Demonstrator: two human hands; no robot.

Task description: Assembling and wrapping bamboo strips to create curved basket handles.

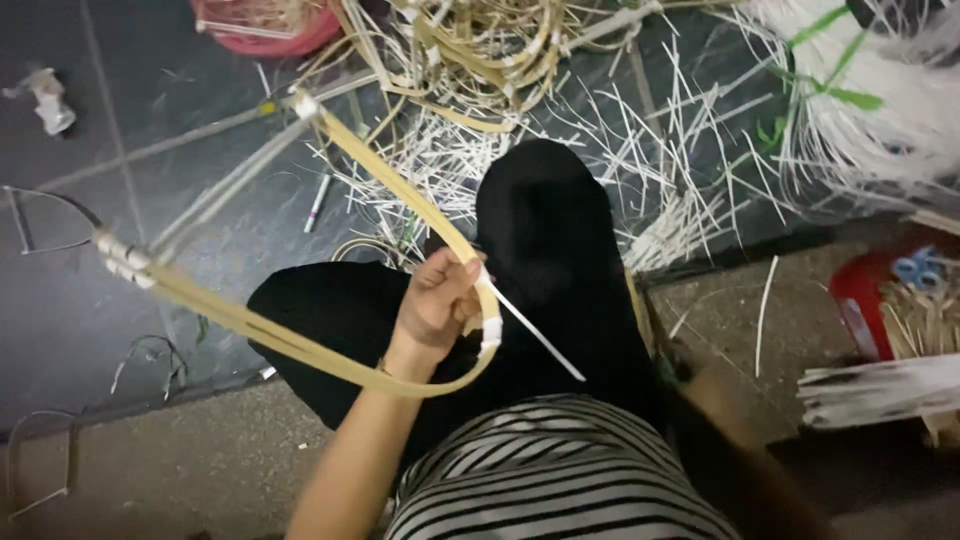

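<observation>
Gripping bent cane strip [300, 345] | left hand [435, 305] grip at its white-taped bend

This looks like a home craft workshop for cane or bamboo weaving, worked at floor level. The dark tiled floor [150, 250] is littered with white split strips [660, 190] and offcuts. A tangle of bent tan cane hoops [480, 50] bound with pale tape lies at the far edge, beside a red basket [270, 25]. A big bundle of white fibre [880, 100] sits at the far right corner, and a red tub [865, 300] of sticks stands on the concrete step [730, 330].
</observation>
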